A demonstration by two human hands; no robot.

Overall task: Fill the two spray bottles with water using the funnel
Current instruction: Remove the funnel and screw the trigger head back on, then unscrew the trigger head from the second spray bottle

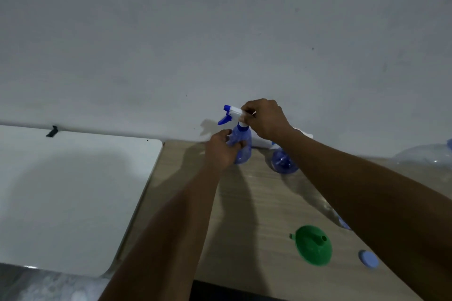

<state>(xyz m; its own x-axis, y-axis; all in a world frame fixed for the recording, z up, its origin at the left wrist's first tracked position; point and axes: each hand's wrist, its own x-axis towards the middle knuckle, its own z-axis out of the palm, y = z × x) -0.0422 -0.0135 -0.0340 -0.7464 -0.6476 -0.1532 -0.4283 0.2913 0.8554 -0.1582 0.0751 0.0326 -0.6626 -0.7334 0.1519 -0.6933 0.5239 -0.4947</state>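
**Both hands on one spray bottle**

White table (73,190) sits far left, butted against the wood table (244,227). Left hand (221,149) has its fingers wrapped round the blue spray bottle (243,148), which is upright near the wall. Right hand (265,118) is curled over its white trigger head (233,111). Second spray bottle (285,161) is just to the right, partly hidden by the right forearm. Green funnel (314,244) is mouth-down, spout up, front right. Blue cap (368,259) is near it.
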